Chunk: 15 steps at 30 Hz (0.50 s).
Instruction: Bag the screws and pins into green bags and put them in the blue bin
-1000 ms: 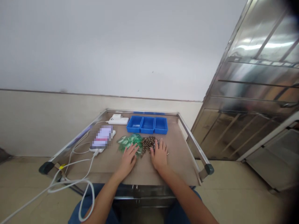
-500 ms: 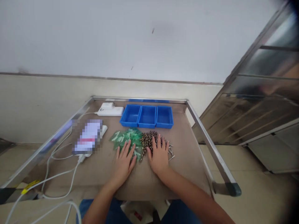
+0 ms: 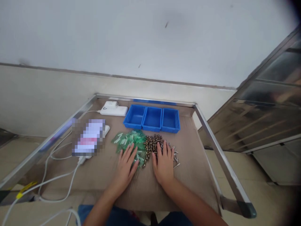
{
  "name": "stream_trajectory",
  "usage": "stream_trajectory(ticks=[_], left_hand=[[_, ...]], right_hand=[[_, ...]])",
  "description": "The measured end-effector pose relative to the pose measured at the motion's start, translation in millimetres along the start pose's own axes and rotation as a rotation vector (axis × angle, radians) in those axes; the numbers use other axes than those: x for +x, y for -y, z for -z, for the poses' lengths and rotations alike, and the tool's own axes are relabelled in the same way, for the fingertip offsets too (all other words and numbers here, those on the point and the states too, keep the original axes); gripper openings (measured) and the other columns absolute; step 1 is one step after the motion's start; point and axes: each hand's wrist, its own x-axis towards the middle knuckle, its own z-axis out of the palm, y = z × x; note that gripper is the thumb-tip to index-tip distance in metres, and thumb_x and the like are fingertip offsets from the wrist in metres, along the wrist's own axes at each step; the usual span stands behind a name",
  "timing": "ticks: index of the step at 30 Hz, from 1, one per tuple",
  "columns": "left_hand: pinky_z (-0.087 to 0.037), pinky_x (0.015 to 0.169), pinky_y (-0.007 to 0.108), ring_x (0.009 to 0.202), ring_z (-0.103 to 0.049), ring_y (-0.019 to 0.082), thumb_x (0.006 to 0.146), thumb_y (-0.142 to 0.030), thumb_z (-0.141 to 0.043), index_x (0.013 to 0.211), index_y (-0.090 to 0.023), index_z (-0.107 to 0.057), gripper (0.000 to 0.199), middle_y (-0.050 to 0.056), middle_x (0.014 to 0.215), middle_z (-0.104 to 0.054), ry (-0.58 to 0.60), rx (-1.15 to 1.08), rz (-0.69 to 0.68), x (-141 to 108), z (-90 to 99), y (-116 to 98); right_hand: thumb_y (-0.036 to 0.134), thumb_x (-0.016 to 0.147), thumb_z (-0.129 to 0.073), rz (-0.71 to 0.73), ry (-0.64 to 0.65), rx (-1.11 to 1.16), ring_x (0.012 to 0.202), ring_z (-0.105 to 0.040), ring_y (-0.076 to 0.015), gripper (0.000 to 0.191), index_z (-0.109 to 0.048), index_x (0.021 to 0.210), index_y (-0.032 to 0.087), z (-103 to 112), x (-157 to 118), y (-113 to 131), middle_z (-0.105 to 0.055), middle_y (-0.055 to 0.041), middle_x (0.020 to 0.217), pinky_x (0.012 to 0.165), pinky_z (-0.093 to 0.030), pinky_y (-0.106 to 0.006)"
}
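My left hand (image 3: 125, 168) lies flat with fingers spread, its fingertips on the front edge of a heap of small green plastic packets (image 3: 130, 144). My right hand (image 3: 164, 164) rests the same way, fingers on the front of a heap of brass-coloured screws (image 3: 152, 146). Some loose screws with silver shanks (image 3: 176, 158) lie scattered to the right of my right hand. Neither hand appears to grip anything. The two heaps touch each other between my hands.
A blue tray with three compartments (image 3: 152, 119) stands behind the heaps on a tan-topped steel cart (image 3: 195, 175). To the left are a white power bank (image 3: 114, 109), a pixelated phone (image 3: 88, 138) and white cables (image 3: 56, 179). A stainless steel cabinet (image 3: 270, 94) stands at right.
The view has shifted, and the cart looks nearer and lower. My hands stay on the heaps, and more loose screws show beside my right hand.
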Motion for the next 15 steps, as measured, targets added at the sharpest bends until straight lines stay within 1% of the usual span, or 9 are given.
stream_trajectory(ticks=[2,5,7,10,12,14,15], left_hand=[[-0.016,0.099,0.046,0.125,-0.016,0.021,0.084,-0.025,-0.033,0.127,-0.019,-0.024,0.045,0.009,0.133,-0.029,-0.064,-0.058,0.008,-1,2.1,-1],[-0.016,0.1,0.046,0.124,-0.018,0.02,0.083,-0.023,-0.034,0.124,-0.02,-0.028,0.041,0.008,0.131,-0.032,-0.113,-0.12,0.024,0,7.3,1],[-0.016,0.1,0.046,0.123,-0.022,0.02,0.082,-0.023,-0.035,0.121,-0.02,-0.032,0.039,0.009,0.128,-0.037,-0.172,-0.129,0.043,5,10.0,9],[-0.018,0.099,0.047,0.121,-0.027,0.023,0.079,-0.025,-0.04,0.118,-0.014,-0.037,0.04,0.013,0.124,-0.04,-0.254,-0.068,0.119,18,12.0,27],[-0.019,0.097,0.05,0.118,-0.03,0.027,0.077,-0.028,-0.044,0.116,-0.011,-0.039,0.043,0.016,0.122,-0.043,-0.231,0.026,0.195,27,13.2,38],[-0.021,0.094,0.051,0.113,-0.037,0.029,0.076,-0.03,-0.045,0.11,-0.011,-0.045,0.04,0.017,0.118,-0.047,-0.137,0.085,0.243,34,15.6,46],[-0.022,0.094,0.051,0.112,-0.04,0.028,0.076,-0.03,-0.044,0.108,-0.011,-0.047,0.037,0.017,0.116,-0.049,-0.095,0.096,0.243,36,17.7,48]], right_hand=[[0.034,0.083,-0.029,0.009,-0.023,0.001,0.118,-0.025,-0.0267,0.045,-0.037,0.122,0.013,-1,-2,-1,-0.029,-0.0149,0.131,0.097,-0.011,-0.048],[0.032,0.083,-0.03,0.025,-0.039,0.018,0.117,-0.027,-0.0274,0.044,-0.039,0.121,0.011,-2,-3,-2,-0.031,-0.0162,0.13,0.096,-0.011,-0.049],[0.031,0.083,-0.03,0.03,-0.045,0.033,0.116,-0.028,-0.0276,0.044,-0.04,0.12,0.011,-3,-3,-3,-0.032,-0.0164,0.129,0.096,-0.011,-0.049],[0.03,0.082,-0.031,0.028,-0.058,0.041,0.115,-0.029,-0.0283,0.043,-0.041,0.119,0.01,-5,-2,-4,-0.034,-0.0167,0.128,0.095,-0.012,-0.049],[0.03,0.082,-0.031,0.029,-0.065,0.038,0.115,-0.03,-0.0287,0.043,-0.042,0.118,0.01,-6,-2,-4,-0.034,-0.017,0.127,0.095,-0.012,-0.049],[0.03,0.082,-0.031,0.031,-0.071,0.034,0.114,-0.03,-0.0288,0.043,-0.042,0.118,0.01,-7,-2,-5,-0.034,-0.017,0.127,0.095,-0.012,-0.048],[0.03,0.082,-0.031,0.031,-0.074,0.032,0.114,-0.031,-0.0289,0.043,-0.043,0.118,0.01,-7,-2,-5,-0.035,-0.017,0.127,0.095,-0.013,-0.048]])
